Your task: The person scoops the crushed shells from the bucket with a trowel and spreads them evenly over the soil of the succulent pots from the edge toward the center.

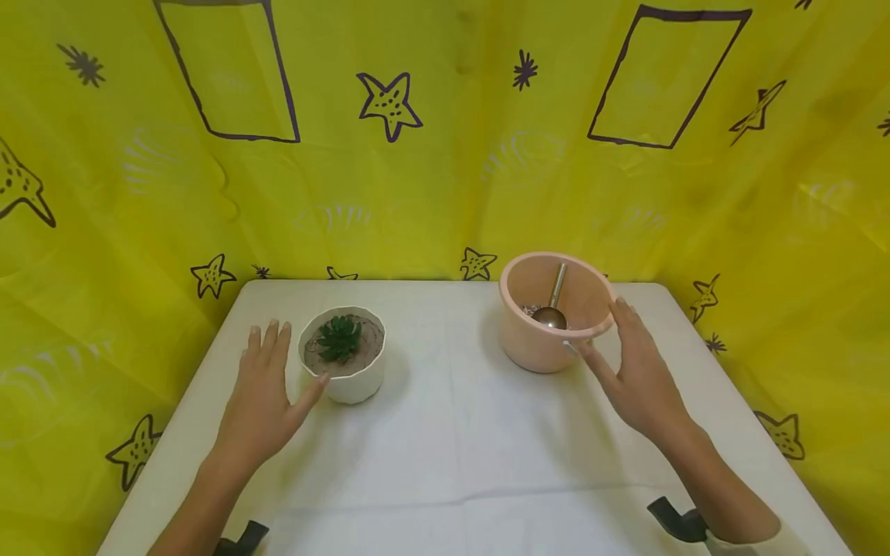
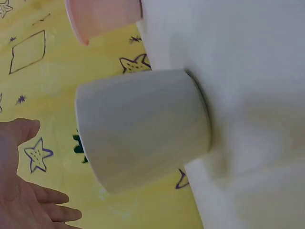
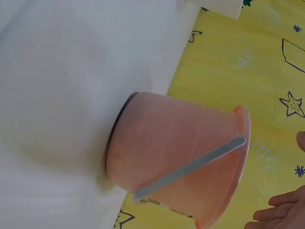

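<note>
A white faceted pot (image 1: 358, 386) stands on the left of the table, holding a small green succulent (image 1: 339, 338) in greyish soil. My left hand (image 1: 259, 394) is beside it, fingers straight and thumb spread toward the pot's near rim. In the left wrist view a gap shows between the hand (image 2: 28, 186) and the pot (image 2: 143, 129). On the right stands a pink bucket (image 1: 535, 347) with a metal ladle (image 1: 552, 315) inside, its handle leaning up the wall. My right hand (image 1: 640, 378) reaches along the bucket's right rim, thumb and fingers apart, holding nothing.
A white cloth covers the table (image 1: 445, 448). Behind and on both sides hangs a yellow curtain (image 1: 445, 193) printed with starfish and shells. The bucket's grey handle (image 3: 190, 169) hangs down its side. Dark straps (image 1: 677, 521) sit at both wrists.
</note>
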### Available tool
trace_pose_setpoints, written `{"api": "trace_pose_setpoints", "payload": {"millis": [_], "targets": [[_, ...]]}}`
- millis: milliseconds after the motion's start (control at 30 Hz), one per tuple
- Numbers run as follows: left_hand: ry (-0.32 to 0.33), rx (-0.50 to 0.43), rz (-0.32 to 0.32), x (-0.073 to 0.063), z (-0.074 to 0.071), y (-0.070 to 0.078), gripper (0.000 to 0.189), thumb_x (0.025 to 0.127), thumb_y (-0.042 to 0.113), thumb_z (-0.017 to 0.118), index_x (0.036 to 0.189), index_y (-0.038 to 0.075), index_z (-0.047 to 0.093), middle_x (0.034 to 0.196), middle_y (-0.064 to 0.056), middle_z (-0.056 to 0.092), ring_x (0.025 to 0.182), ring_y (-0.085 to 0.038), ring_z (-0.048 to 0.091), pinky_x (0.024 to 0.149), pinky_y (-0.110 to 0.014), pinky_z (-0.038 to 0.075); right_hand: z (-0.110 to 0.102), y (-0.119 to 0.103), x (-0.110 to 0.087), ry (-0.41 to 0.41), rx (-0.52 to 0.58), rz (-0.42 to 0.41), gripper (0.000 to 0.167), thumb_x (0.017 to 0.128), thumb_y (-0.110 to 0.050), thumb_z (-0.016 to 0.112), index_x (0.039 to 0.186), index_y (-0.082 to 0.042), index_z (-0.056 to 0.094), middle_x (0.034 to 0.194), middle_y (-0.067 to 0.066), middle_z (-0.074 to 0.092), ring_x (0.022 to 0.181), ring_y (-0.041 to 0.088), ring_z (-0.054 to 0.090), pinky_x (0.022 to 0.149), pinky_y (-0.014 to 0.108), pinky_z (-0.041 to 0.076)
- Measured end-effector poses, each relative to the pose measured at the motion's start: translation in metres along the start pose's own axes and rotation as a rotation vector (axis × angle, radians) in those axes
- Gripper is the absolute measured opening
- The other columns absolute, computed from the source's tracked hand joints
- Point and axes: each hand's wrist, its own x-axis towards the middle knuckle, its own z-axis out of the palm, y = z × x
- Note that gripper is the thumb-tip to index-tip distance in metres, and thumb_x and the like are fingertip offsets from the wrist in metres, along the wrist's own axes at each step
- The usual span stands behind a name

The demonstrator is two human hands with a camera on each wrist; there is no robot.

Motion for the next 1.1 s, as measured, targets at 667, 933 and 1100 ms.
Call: {"api": "trace_pose_setpoints", "payload": {"millis": [667,933,1100], "targets": [[-0.007,-0.354,0.142,0.028,0.028,0.077,0.082,0.102,0.028,0.072,0.166,0.005,0.026,0.173,-0.01,0.022,0.16,-0.031,0.014,0.122,-0.064,0.023,0.004,-0.027,0.032,0.066,0.188,0.052,0.064,0.109,-0.029,0.06,0.16,0.004,0.038,0.157,0.03,0.044,0.137,0.057,0.046,0.106,0.071,0.042],[-0.039,-0.465,0.197,0.052,0.05,0.105,0.082,0.103,0.03,0.07,0.166,0.003,0.025,0.173,-0.009,0.023,0.16,-0.026,0.013,0.125,-0.055,0.022,0.006,-0.028,0.057,0.022,0.223,0.124,0.065,0.109,-0.031,0.058,0.16,0.004,0.037,0.157,0.032,0.043,0.138,0.056,0.046,0.106,0.068,0.044],[-0.053,-0.48,0.209,0.065,0.067,0.122,0.081,0.103,0.034,0.068,0.166,0.003,0.027,0.172,-0.013,0.025,0.16,-0.027,0.016,0.126,-0.052,0.02,0.006,-0.028,0.069,0.003,0.225,0.167,0.069,0.108,-0.036,0.058,0.161,0.002,0.035,0.158,0.031,0.042,0.139,0.054,0.046,0.108,0.066,0.044]]}}
